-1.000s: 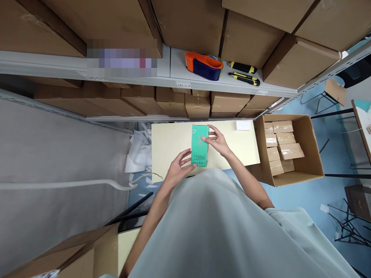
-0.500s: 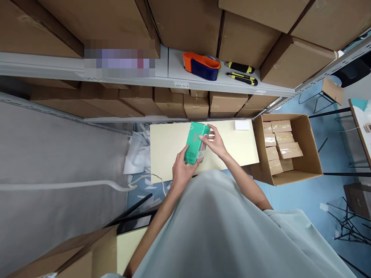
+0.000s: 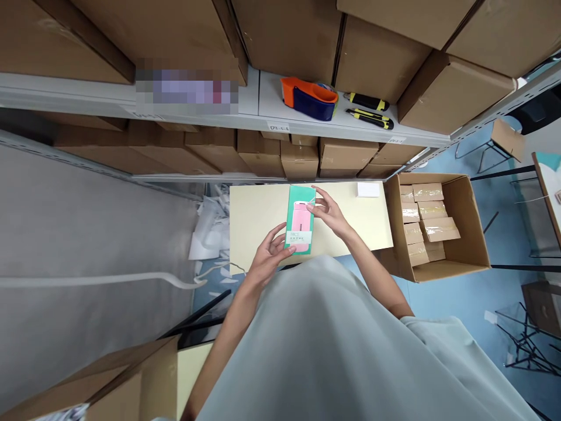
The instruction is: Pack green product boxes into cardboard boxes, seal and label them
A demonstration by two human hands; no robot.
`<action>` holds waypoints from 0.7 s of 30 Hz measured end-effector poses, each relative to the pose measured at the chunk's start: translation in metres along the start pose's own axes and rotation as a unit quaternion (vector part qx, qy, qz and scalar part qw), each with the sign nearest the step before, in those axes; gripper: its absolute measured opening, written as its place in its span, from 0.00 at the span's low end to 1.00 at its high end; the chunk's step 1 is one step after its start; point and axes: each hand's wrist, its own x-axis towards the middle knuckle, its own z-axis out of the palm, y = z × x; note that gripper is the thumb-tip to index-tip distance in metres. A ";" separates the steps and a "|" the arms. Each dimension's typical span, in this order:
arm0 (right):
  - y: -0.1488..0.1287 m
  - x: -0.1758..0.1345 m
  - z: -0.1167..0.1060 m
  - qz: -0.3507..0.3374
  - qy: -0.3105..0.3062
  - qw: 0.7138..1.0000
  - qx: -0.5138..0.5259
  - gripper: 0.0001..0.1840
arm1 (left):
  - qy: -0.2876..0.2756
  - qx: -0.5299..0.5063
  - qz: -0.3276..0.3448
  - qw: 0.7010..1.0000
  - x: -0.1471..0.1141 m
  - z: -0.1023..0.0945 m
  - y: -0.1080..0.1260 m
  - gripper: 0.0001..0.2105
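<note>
Between both hands I hold a small green product box (image 3: 301,222) over a pale yellow tabletop (image 3: 254,228). The face toward me carries a picture of a pink object and a pale label strip near its lower end. My left hand (image 3: 272,252) grips the box at its lower left corner, thumb across the front. The fingers of my right hand (image 3: 326,209) are closed on the upper right edge. A flat white item (image 3: 367,189), perhaps a small box or a stack of cards, lies on the tabletop to the right.
An open carton (image 3: 473,234) holding several taped brown boxes stands at the right. Above the tabletop runs a shelf with large cartons, an orange and blue tape dispenser (image 3: 311,99) and yellow-black utility knives (image 3: 370,118). Crumpled white scraps (image 3: 205,231) lie at the left.
The green box has been turned in my hands, so the face with the pink picture now points at me. My left hand has shifted slightly left and down.
</note>
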 end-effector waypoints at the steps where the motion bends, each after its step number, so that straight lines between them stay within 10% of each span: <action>1: 0.001 0.000 0.000 -0.002 0.000 1.000 0.000 0.51 | -0.003 0.000 0.002 1.000 0.000 0.001 -0.001 0.51; 13: 0.022 0.011 -0.001 -0.017 0.061 0.997 -0.040 0.49 | 0.058 0.148 0.030 0.987 0.008 -0.008 -0.010 0.48; 21: 0.027 0.014 0.006 -0.033 0.113 0.991 -0.062 0.47 | 0.157 0.346 0.129 0.916 0.003 0.032 -0.012 0.54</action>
